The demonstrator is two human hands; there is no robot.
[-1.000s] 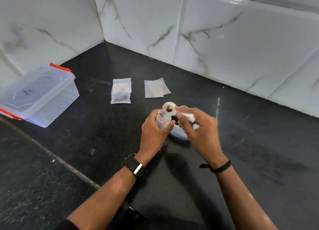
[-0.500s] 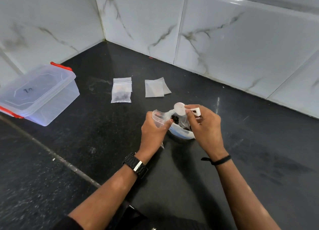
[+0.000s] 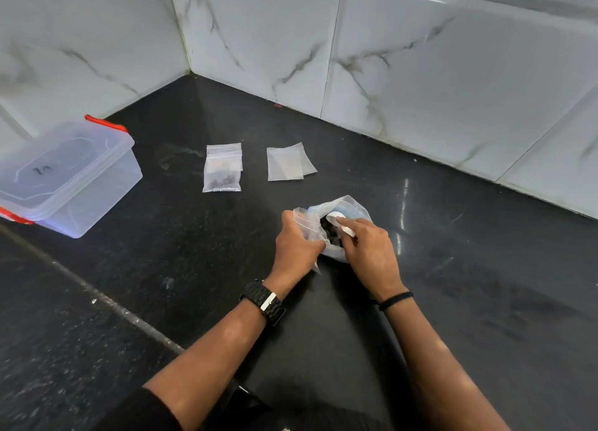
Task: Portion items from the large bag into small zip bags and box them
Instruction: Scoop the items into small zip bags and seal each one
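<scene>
One handwritten mark, illegible, sits on the lidded box (image 3: 69, 174).

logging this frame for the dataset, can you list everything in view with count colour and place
storage box: 1, clear with red clips, lid on, far left of counter
filled zip bags: 2 overlapping, clear, dark bits inside, centre back
empty zip bags: 2 overlapping, clear, right of the filled ones
large bag: 1, clear, dark contents, between the hands
small zip bag: 1, clear, in left hand
scoop: 1, white, dipped in large bag
counter: 1, black
left hand: 1, black watch
right hand: 1, black wristband, holds scoop
</scene>
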